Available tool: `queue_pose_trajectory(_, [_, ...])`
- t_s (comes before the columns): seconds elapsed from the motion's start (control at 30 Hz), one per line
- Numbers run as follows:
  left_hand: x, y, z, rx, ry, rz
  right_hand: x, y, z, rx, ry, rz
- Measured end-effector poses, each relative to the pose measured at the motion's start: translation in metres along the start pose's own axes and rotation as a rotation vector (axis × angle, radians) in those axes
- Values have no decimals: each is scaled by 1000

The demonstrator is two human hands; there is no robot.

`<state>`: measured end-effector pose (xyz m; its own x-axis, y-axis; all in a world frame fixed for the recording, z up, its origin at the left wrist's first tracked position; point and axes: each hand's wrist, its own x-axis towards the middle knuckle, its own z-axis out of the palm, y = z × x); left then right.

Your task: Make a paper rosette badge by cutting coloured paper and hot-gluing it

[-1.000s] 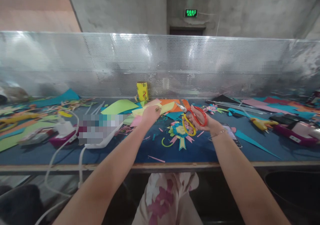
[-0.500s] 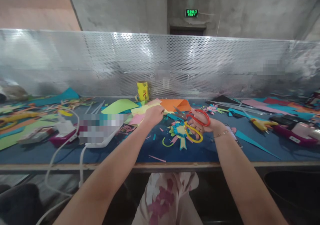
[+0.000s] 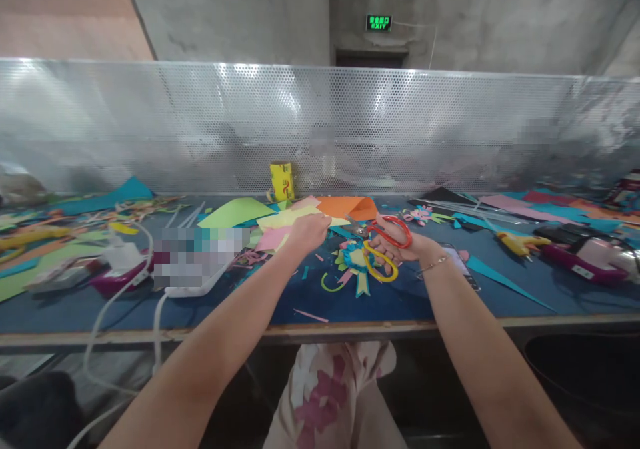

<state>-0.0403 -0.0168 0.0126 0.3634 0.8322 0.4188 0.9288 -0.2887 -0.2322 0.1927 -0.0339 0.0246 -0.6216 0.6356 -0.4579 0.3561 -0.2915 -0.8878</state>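
Exit sign (image 3: 379,22), one, fixed to grey wall (image 3: 480,22): green characters 安全出口 above capitals EXIT, dark ground. Yellow box (image 3: 281,182), one, on table (image 3: 400,304): printed markings, dark and red, too small to read.

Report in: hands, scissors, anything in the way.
Right hand gripping scissors, handles spread. Left hand by yellow paper, grip unclear. Scissors partly hide paper rosette.

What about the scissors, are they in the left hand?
No, the red-and-yellow-handled scissors are in the right hand.
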Motion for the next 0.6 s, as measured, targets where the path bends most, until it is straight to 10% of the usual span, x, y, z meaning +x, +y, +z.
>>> queue_pose_trajectory(0.6, [-6, 12, 4, -7, 56, 143, 15, 10, 6, 129, 131, -93])
